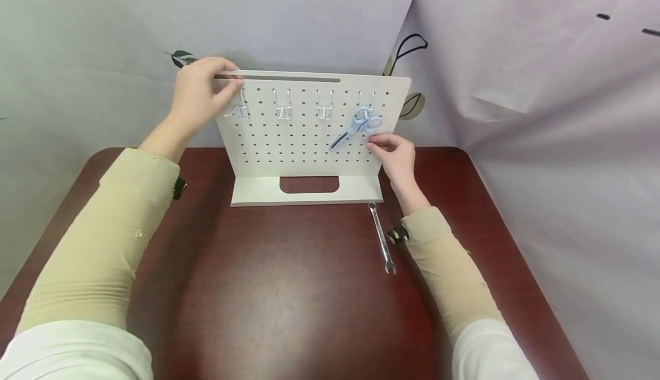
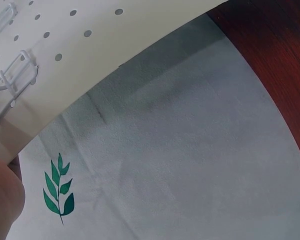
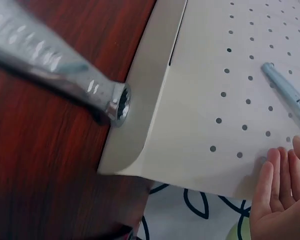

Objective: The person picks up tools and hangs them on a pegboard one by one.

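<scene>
A white pegboard (image 1: 304, 148) stands upright on its own base, several white wire hooks (image 1: 283, 105) along its upper part. My left hand (image 1: 200, 92) grips its top left corner, thumb in front and fingers over the edge; only a bit of that hand (image 2: 5, 197) shows in the left wrist view. Light blue scissors (image 1: 359, 123) hang from the rightmost hook, blades slanting down to the left. Just below their handles is my right hand (image 1: 396, 153), fingers fairly straight, holding nothing; its fingers (image 3: 282, 175) lie at the board's face, though contact is hard to tell.
A silver combination wrench (image 1: 382, 238) lies on the dark red table (image 1: 289, 288), its ring end near the pegboard base's front right corner. Behind the table hangs a pale cloth (image 1: 309, 13) printed with leaves. The base has an oblong cutout.
</scene>
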Available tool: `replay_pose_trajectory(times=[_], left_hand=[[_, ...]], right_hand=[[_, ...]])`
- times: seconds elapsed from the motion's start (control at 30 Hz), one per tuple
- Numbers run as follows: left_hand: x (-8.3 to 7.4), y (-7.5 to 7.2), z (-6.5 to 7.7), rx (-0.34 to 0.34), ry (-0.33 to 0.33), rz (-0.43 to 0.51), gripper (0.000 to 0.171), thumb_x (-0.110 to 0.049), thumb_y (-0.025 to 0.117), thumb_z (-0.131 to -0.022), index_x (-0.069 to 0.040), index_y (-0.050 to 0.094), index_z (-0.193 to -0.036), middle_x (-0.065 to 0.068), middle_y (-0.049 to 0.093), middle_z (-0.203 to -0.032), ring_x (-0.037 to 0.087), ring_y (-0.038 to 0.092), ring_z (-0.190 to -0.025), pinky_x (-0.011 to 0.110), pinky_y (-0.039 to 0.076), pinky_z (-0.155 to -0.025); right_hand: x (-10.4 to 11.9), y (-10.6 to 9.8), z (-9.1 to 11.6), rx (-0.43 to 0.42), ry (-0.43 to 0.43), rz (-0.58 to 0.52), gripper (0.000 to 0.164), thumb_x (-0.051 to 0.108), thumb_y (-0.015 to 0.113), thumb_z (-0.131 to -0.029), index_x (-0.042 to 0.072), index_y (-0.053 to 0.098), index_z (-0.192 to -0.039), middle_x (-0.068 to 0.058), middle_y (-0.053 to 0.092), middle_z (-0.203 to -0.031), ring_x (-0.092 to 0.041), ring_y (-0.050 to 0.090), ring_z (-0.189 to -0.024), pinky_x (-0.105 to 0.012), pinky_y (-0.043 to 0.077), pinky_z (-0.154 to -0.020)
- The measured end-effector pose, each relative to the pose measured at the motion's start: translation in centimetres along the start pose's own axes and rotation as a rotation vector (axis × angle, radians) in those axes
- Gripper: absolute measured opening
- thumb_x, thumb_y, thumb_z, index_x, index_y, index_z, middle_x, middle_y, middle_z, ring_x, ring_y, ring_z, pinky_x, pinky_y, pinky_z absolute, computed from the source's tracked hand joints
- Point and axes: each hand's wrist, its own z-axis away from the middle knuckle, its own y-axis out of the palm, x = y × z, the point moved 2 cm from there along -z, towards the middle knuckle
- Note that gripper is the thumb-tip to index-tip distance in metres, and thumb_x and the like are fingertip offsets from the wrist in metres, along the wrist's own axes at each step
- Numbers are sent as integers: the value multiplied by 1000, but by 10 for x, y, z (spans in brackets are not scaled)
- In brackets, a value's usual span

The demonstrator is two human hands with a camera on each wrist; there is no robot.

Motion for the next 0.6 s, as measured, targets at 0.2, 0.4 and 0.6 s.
replay_pose_trajectory(times=[0.2, 0.4, 0.6], left_hand=[[-1, 0, 0, 4, -6, 0, 19, -8, 72, -98, 6, 74, -111, 27, 76, -113, 46, 69, -110, 58, 47, -103], [-2, -1, 1, -9, 8, 3, 18, -8, 72, -98, 6, 74, -110, 27, 76, -112, 45, 69, -106, 56, 47, -99], [-3, -3, 1, -6, 3, -2, 18, -9, 72, -98, 5, 74, -110, 26, 76, -111, 45, 69, -107, 57, 47, -98]], right_hand=[[-5, -19, 8, 45, 5, 27, 22, 8, 81, -93, -4, 80, -111, -3, 80, -103, 4, 67, -80, -13, 50, -73], [-7, -44, 24, 109, 2, 68, 26, 9, 80, -93, -5, 78, -115, 20, 74, -86, 6, 69, -81, -12, 53, -76], [-12, -70, 42, 180, 2, 105, 29, 8, 80, -93, -6, 76, -118, 17, 76, -89, 8, 72, -82, -10, 56, -80]])
